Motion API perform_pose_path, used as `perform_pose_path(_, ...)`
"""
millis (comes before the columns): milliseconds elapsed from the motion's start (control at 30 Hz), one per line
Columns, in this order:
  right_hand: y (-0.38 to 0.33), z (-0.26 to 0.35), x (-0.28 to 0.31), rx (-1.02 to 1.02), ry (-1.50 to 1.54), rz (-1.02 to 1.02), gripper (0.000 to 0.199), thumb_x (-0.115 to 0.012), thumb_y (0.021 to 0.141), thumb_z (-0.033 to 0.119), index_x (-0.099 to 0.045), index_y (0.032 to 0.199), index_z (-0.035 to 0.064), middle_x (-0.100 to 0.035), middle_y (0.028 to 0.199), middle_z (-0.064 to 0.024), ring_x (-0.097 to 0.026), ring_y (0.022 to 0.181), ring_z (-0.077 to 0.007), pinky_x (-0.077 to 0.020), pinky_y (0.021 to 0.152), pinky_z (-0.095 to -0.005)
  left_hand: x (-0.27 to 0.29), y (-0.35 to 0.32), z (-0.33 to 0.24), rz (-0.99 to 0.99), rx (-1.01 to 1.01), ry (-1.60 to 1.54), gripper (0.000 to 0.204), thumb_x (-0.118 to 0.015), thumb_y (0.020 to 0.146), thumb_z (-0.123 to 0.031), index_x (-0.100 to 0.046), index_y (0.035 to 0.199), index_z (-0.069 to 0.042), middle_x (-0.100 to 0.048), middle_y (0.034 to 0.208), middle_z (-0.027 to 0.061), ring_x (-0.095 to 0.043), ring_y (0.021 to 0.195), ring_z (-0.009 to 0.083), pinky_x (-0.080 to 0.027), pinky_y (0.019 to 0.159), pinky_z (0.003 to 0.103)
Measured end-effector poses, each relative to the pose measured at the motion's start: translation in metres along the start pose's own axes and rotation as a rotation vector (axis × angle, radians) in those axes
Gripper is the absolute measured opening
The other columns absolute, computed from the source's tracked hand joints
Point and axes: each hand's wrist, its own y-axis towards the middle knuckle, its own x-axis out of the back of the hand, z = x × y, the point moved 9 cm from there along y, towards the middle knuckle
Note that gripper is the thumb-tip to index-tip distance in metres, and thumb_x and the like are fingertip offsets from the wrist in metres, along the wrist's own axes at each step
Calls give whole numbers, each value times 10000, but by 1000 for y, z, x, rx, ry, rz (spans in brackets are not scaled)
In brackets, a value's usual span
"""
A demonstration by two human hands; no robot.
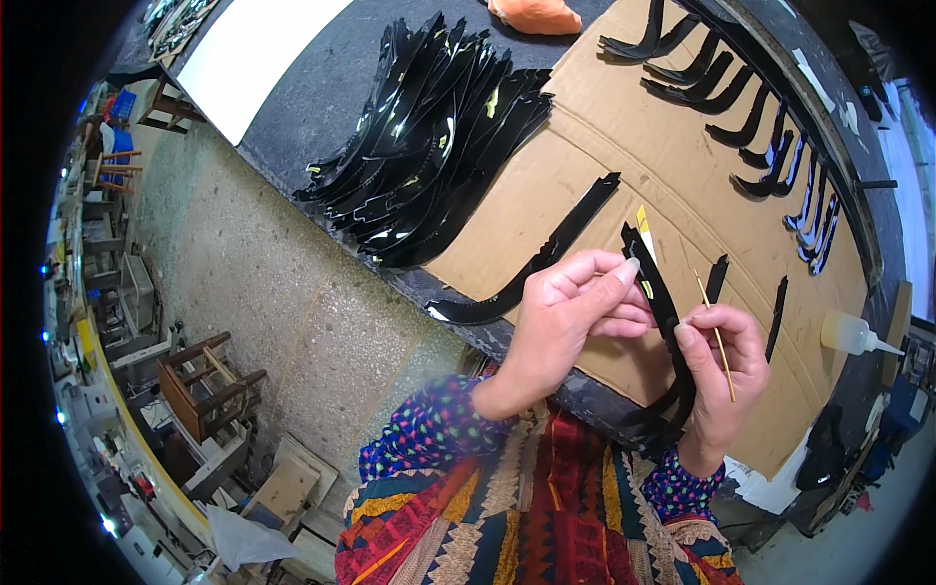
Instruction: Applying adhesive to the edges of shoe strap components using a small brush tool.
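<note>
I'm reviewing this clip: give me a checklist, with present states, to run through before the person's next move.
1. Black curved strip supported: ok, left hand and right hand both touch it.
2. Thin stick secured: ok, in the right hand.
3. Stick's tip coated: cannot tell, too small.
4. Pile of black strips apart from the held strip: ok.
5. Loose curved strip wholly on the cardboard: not ok, its lower end overhangs the edge.
</note>
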Motion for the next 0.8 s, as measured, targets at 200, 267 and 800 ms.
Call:
perform_pose_path(200, 1, -2, -1, -2, -32, 8, 169, -681, 852, -53, -607, 997, -7, -638, 892, -38, -568, 747, -57, -456, 670, -179, 4, 2, 1, -6, -8, 11, 197, -535, 993, -180, -595, 1009, 7, -666, 866, 95, -689, 767, 164, -596, 704, 282)
perform_pose_path(267, 1, -3, 0, -5, -63, 5, 150, -675, 865, -36, -611, 997, -6, -637, 889, -36, -567, 747, -56, -455, 670, -177, 7, 2, 2, -6, -18, 13, 191, -530, 994, -179, -589, 1009, 2, -667, 866, 96, -692, 767, 170, -597, 700, 286)
perform_pose_path(800, 16, -25, -15, 354, -553, -52, 215, -665, 807, -19, -559, 992, 11, -573, 905, -141, -585, 857, -317, -476, 734, -400, 5, -23, -35, -109, -103, 268, 165, -535, 979, -187, -543, 949, -25, -582, 711, 54, -616, 515, 138, -505, 448, 232)
